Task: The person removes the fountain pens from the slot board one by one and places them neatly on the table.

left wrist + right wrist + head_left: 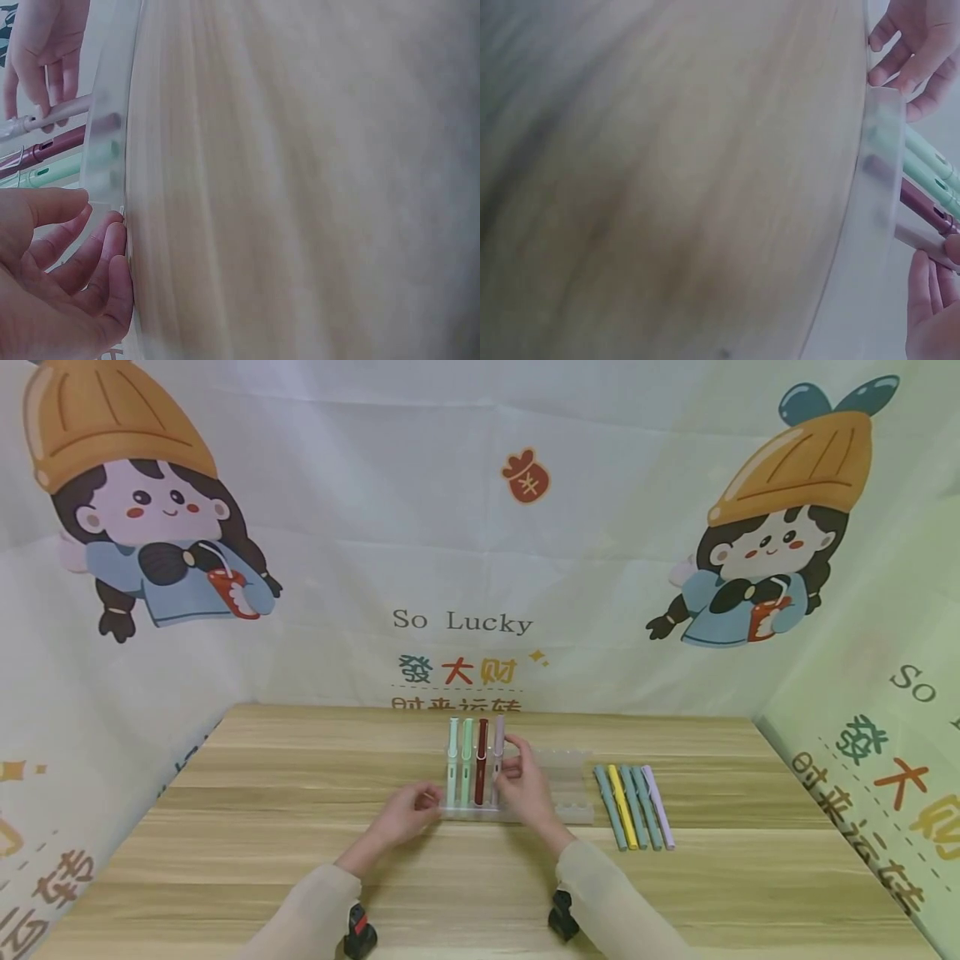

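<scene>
A clear pen rack [566, 815] lies on the table with a pale mint pen [452, 764], a green pen [467, 768] and a dark red pen [481, 768] side by side in its left part. Just right of these, my right hand [525, 785] pinches a mauve pen [499, 739] between thumb and fingers, its lower end at the rack's front strip [877, 187]. My left hand [408, 814] grips the rack's left end, with thumb and curled fingertips at the corner; in the left wrist view this hand [67, 277] partly hides the pens.
To the right of the rack lies a row of several capped pens: grey-blue ones [611, 810], a yellow pen [623, 810] and a lilac pen [659, 810]. The wooden table [285, 777] ends at a printed cloth backdrop [337, 577] behind and at the sides.
</scene>
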The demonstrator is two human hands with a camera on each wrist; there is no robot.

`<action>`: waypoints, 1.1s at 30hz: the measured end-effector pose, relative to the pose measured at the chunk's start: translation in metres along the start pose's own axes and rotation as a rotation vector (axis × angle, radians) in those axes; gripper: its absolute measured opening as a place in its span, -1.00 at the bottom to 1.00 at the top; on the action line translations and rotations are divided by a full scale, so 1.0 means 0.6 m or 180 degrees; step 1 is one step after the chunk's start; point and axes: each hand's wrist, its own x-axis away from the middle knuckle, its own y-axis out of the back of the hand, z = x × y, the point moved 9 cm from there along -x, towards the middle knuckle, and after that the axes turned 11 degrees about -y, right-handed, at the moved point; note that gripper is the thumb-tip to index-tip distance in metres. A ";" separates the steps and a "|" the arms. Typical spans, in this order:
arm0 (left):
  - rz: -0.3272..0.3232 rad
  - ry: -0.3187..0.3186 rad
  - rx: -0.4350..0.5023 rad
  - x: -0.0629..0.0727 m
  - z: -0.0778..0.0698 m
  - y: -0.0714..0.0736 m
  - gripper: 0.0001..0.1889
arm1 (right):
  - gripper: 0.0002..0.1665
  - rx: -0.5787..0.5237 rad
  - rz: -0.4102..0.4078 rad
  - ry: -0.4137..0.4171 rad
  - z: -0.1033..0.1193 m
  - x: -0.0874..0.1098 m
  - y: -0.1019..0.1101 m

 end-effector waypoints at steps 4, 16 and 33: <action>-0.0019 -0.0002 0.0034 0.000 0.000 0.001 -0.84 | -0.30 -0.0179 -0.0106 0.0067 0.018 0.005 0.013; 0.0023 -0.0033 -0.0024 0.003 -0.005 0.004 -0.85 | -0.35 -0.0052 -0.0169 0.0130 0.022 0.003 0.059; -0.0005 -0.0002 -0.0038 0.000 -0.003 0.002 -0.86 | -0.34 0.0386 -0.0175 0.0042 -0.005 0.019 0.155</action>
